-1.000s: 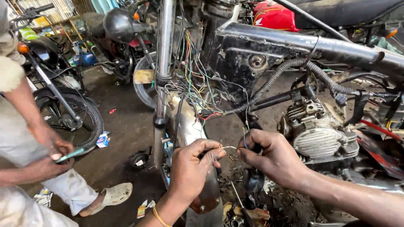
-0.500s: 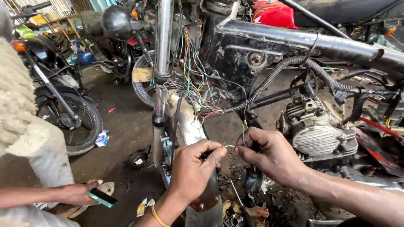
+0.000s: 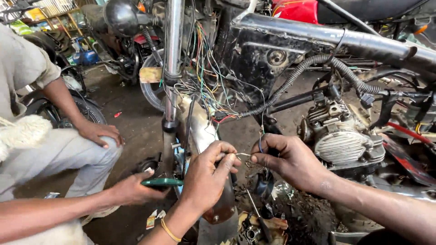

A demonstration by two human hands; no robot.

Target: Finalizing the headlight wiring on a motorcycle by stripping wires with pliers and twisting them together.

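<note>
My left hand [image 3: 210, 174] and my right hand [image 3: 287, 159] meet in front of a stripped motorcycle, each pinching one end of a thin bare wire [image 3: 244, 155] between thumb and fingers. A dark lead runs up from my right fingers into a tangle of coloured wires [image 3: 206, 86] by the chrome fork tube [image 3: 172, 63]. Below my left hand sits the shiny front mudguard [image 3: 200, 129]. The engine [image 3: 343, 136] lies just right of my right hand.
Another person crouches at left; one hand [image 3: 134, 190] holds a green-handled tool [image 3: 162, 182] near my left wrist, the other hand [image 3: 97, 132] rests on a knee. A corrugated hose [image 3: 295, 77], the dark frame [image 3: 290, 38] and other motorcycles [image 3: 122, 27] crowd the back.
The other person has shifted closer and lower, and their hand has brought the green tool from the far left up beside my left wrist. My hands stay on the wire.
</note>
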